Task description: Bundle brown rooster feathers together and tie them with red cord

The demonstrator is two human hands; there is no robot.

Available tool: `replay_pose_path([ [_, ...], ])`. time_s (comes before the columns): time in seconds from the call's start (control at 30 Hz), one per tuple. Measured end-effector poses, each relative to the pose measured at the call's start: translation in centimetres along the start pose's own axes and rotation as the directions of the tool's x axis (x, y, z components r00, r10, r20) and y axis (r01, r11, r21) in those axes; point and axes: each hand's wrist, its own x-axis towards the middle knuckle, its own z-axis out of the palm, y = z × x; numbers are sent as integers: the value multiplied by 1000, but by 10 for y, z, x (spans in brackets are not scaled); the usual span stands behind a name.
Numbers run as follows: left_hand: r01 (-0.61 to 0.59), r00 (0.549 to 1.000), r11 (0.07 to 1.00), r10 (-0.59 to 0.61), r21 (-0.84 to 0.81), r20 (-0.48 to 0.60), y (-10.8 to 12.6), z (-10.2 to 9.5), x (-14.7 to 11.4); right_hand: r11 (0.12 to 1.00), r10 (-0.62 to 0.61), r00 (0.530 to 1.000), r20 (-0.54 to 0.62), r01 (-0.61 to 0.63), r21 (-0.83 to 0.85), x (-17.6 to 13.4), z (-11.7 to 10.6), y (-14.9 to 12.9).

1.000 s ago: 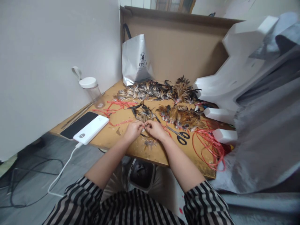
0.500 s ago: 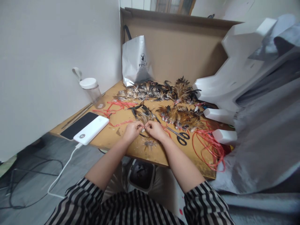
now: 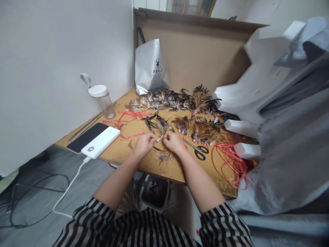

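My left hand [image 3: 145, 144] is closed in a pinch at the near end of a small feather bundle [image 3: 161, 127]. Facing it, my right hand [image 3: 173, 141] pinches too, with a small gap between the two. A thin bit of red plastic string [image 3: 159, 138] shows between the fingertips at the quill ends; the fingers partly hide it. The bundle lies on the wooden table [image 3: 144, 164], its brown and black tips pointing away from me. Black-handled scissors [image 3: 199, 151] lie right of my right hand, blades toward it.
Feather bundles [image 3: 200, 128] lie at right, with a longer feather row [image 3: 164, 98] behind. Red string [image 3: 228, 157] is heaped at the right edge. At left are a power bank [image 3: 101, 142], a phone [image 3: 87, 137] and a lidded cup [image 3: 101, 99]. A silver bag [image 3: 147, 68] stands behind.
My hands have moved apart, the right one shifting slightly right and the left one slightly left. Both remain pinched at the bundle's near end.
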Motion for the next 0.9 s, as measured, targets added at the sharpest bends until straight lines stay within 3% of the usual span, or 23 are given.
replay_pose_path([
  [0.2, 80, 997, 994, -80, -76, 7, -4, 2, 1, 992, 6, 1000, -25, -3, 126, 1, 4, 2],
  [0.4, 159, 986, 928, -166, -337, 8, -1, 4, 4, 934, 29, 999, -26, -18, 358, 4, 13, 6],
  [0.5, 221, 964, 828, -264, -516, -11, 10, 3, 5, 913, 24, 999, -47, -3, 407, 4, 13, 4],
  [0.67, 392, 915, 718, -371, -575, 161, 22, -1, 3, 933, -38, 996, -82, 64, 355, 2, 9, -2],
  [0.9, 562, 806, 376, -450, -737, 385, 20, -8, 7, 940, -164, 980, -116, 190, 284, -5, -1, -12],
])
